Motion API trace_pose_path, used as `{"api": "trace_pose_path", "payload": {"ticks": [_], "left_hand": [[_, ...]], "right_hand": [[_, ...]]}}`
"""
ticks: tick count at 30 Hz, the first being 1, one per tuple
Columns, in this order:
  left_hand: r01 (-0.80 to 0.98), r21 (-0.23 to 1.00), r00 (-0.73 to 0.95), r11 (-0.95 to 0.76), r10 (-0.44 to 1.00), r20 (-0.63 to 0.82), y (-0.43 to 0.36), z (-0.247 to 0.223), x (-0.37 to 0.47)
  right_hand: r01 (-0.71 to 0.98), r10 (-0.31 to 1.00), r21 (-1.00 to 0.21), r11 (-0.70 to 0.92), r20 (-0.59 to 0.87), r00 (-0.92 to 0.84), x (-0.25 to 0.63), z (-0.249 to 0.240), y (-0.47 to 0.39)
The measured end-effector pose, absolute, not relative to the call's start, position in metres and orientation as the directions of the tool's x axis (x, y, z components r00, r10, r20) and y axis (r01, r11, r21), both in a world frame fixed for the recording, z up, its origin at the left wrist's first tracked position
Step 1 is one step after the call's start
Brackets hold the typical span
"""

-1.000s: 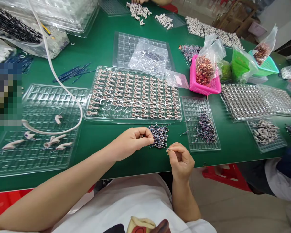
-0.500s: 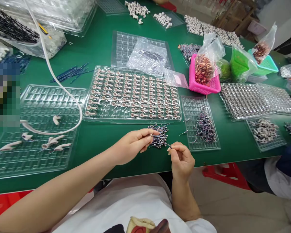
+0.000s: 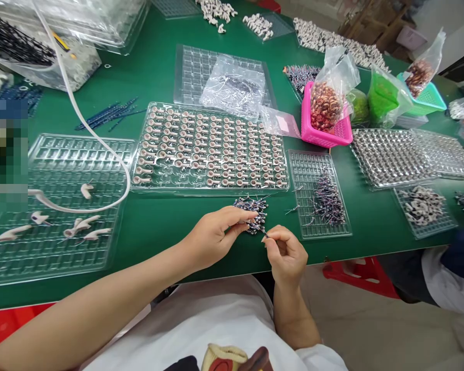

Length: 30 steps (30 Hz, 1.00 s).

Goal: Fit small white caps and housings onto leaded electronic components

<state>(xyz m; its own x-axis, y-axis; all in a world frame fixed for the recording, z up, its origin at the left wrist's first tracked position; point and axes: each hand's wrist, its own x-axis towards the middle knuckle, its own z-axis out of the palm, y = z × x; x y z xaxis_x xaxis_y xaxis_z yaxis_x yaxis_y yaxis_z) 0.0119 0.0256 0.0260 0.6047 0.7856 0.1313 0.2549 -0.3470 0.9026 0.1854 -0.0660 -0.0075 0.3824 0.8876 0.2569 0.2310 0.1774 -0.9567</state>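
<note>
A small heap of wired parts (image 3: 255, 208), dark leads with pale tips, lies on the green table just beyond my hands. My left hand (image 3: 218, 234) reaches over the heap's near edge, its thumb and fingers closed together; what sits between them is too small to make out. To the right, my right hand (image 3: 286, 253) pinches a thin dark wire (image 3: 266, 235), which points toward the heap. Behind the heap is a clear plastic tray (image 3: 212, 188) with rows of pale, round-headed pieces (image 3: 227, 139); a few of its front pockets hold none.
A clear tray (image 3: 342, 229) with more wired parts stands at my right. A pink basket (image 3: 327, 136) holds bagged copper-coloured pieces. Leftward, a white cable (image 3: 88, 131) loops over a tray (image 3: 54, 263) with several pale curved pieces. Another person's sleeve (image 3: 446, 281) shows at far right.
My left hand has shifted slightly right, and the pale piece seen at its fingertips is no longer distinct. The right hand has moved a little left with the wire.
</note>
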Motion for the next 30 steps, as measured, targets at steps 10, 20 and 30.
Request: {"api": "trace_pose_path", "payload": {"ticks": [10,20,30], "left_hand": [[0.247,0.895,0.620,-0.371,0.770,0.148,0.0260,0.0263,0.0119],[0.244,0.884,0.628,-0.399,0.759,0.170,0.0266,0.0262,0.0118],[0.177,0.714,0.691,-0.677,0.602,0.400,0.0238,0.0190,0.0141]], "right_hand": [[0.250,0.890,-0.957,0.144,0.236,0.390,0.1842,-0.0065,-0.0651],[0.265,0.905,-0.952,0.155,0.244,0.349,0.1848,-0.0034,-0.0642],[0.351,0.925,-0.922,0.165,0.268,0.268,0.1834,0.0006,-0.0621]]}}
